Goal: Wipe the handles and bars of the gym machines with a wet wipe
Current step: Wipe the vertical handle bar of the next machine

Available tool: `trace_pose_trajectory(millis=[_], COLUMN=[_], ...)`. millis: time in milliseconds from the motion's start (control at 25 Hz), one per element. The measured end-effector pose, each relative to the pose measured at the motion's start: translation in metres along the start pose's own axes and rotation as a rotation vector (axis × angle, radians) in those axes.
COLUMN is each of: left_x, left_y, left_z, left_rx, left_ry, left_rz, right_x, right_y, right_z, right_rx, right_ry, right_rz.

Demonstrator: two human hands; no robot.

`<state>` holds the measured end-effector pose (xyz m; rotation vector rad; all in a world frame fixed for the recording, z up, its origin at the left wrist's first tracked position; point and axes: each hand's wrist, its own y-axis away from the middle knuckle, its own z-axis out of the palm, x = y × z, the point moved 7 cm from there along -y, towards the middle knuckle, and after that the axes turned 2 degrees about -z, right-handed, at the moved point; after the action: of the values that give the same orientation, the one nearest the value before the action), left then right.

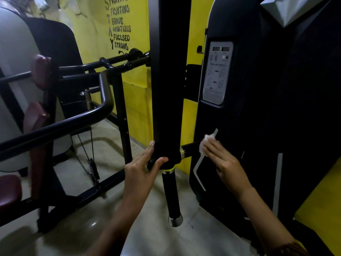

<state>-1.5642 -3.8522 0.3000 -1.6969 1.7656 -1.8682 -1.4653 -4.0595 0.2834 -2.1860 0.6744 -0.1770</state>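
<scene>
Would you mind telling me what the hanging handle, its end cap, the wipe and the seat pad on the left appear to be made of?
Hanging handle: matte black sleeve, probably rubber or foam, showing only a dull highlight.
End cap: polished metal, with bright reflections.
Wipe: white, crumpled, soft fabric or paper.
Seat pad: maroon, vinyl-like upholstery with a faint sheen.

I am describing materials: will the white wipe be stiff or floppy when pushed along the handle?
Probably floppy: the wipe looks crumpled under the right hand. Likely light too, since straight fingers alone press it against the side handle.
</scene>
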Motion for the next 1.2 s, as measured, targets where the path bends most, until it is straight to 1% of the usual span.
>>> trace_pose_trajectory(millis=[80,120,160,200,280,360,440,520,560,640,680,720,800,840,880,960,1040,1120,1200], left_x=[0.000,-0.001,-0.002,-0.002,-0.001,0.002,0.002,0.001,0.000,0.001,0.002,0.003,0.002,0.001,0.000,-0.001,-0.002,-0.001,0.002], left_y=[0.001,0.002,0.002,0.002,0.001,0.002,0.001,0.001,0.001,0.001,0.001,0.001,0.001,0.002,0.002,0.003,0.004,0.004,0.003], left_z=[0.000,0.000,0.000,0.000,0.001,0.001,0.001,0.002,0.002,0.002,0.002,0.003,0.003,0.002,0.001,0.000,-0.001,-0.002,-0.002], left_rx=[0.011,0.017,0.022,0.025,0.024,0.031,0.027,0.013,0.017,0.025,0.023,0.019,0.022,0.026,0.027,0.024,0.016,0.005,0.001], left_ry=[0.007,0.002,-0.001,-0.005,-0.029,-0.047,-0.050,-0.048,-0.052,-0.048,-0.043,-0.041,-0.037,-0.034,-0.030,-0.022,-0.018,-0.016,-0.030], left_rz=[0.004,0.009,0.008,0.004,0.016,0.028,0.030,0.026,0.019,0.004,0.002,0.003,-0.007,-0.018,-0.026,-0.036,-0.041,-0.039,-0.027], right_x=[0.016,0.015,0.010,0.005,-0.008,-0.019,-0.028,-0.036,-0.039,-0.041,-0.040,-0.041,-0.047,-0.049,-0.049,-0.049,-0.050,-0.052,-0.052], right_y=[0.006,0.004,-0.002,-0.012,-0.025,-0.018,0.003,0.028,0.037,0.035,0.025,0.009,-0.021,-0.028,-0.028,-0.019,-0.004,0.006,0.010], right_z=[-0.019,-0.024,-0.023,-0.016,0.008,0.026,0.036,0.042,0.039,0.020,0.012,0.009,0.023,0.033,0.040,0.044,0.044,0.043,0.043], right_rx=[0.170,0.258,0.304,0.293,0.198,0.203,0.217,0.203,0.221,0.353,0.400,0.382,0.208,0.147,0.136,0.224,0.274,0.242,0.159], right_ry=[0.074,0.076,0.057,0.005,-0.110,-0.130,-0.132,-0.235,-0.319,-0.396,-0.381,-0.352,-0.265,-0.240,-0.250,-0.340,-0.345,-0.269,-0.186], right_rz=[0.132,0.163,0.182,0.219,0.314,0.367,0.379,0.370,0.397,0.424,0.417,0.392,0.311,0.290,0.296,0.314,0.307,0.212,0.049])
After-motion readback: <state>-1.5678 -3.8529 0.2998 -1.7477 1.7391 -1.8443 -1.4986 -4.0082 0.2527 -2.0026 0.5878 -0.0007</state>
